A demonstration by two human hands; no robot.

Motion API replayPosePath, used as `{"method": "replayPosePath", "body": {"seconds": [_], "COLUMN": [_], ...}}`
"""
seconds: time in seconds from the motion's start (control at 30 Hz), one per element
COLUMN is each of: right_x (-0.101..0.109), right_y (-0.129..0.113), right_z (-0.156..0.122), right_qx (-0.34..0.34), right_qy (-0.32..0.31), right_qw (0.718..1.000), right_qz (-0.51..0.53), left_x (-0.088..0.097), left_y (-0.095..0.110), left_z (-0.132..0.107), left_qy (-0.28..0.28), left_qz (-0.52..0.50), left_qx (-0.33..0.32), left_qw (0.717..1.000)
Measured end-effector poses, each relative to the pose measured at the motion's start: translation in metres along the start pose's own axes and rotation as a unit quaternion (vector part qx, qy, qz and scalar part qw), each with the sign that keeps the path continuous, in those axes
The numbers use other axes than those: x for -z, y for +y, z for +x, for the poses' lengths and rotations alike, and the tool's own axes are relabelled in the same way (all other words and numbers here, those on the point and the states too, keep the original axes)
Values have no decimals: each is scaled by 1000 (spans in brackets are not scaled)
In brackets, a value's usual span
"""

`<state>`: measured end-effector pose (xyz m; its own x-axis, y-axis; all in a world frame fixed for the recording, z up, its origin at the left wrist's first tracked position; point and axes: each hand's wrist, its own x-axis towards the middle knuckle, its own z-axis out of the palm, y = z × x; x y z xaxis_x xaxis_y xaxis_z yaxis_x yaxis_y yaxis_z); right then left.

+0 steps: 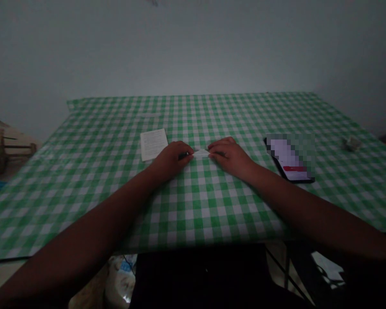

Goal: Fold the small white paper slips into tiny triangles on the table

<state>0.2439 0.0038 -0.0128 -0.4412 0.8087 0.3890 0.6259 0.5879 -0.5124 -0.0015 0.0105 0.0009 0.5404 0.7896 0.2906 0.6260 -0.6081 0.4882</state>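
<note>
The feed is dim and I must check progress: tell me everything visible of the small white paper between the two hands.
The small white paper is a narrow, pointed sliver, seemingly a thin sheet folded flat. It lies on the green checked tablecloth, long side running left to right. The left hand covers its left end, the right hand its right end; only the middle shows. Whether they pinch or press it is unclear.

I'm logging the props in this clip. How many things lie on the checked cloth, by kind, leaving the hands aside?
Paper: 2, the flat sheet and the folded piece held between the left hand and right hand
Phones: 1, the phone
Small bits: 1, the grey object, too small to identify
Total: 4
</note>
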Motion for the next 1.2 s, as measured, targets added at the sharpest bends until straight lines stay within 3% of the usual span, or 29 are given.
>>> {"method": "replayPosePath", "body": {"seconds": [0.23, 0.43, 0.77, 1.2], "right_x": [10, 10, 7, 5], "right_y": [-11, -13, -8, -20], "right_z": [0, 0, 1, 1], "right_qx": [-77, -153, -197, -239], "right_qy": [4, 24, 55, 93], "right_qw": [994, 973, 962, 925], "right_qz": [76, 172, 182, 280], "left_x": [3, 5, 5, 9], "left_y": [4, 6, 5, 19], "left_z": [-2, -3, -1, -3], "left_qy": [30, 40, 71, 85], "left_qz": [-65, -91, -103, -48], "left_qx": [55, 89, 145, 95], "left_qw": [996, 991, 982, 991]}}
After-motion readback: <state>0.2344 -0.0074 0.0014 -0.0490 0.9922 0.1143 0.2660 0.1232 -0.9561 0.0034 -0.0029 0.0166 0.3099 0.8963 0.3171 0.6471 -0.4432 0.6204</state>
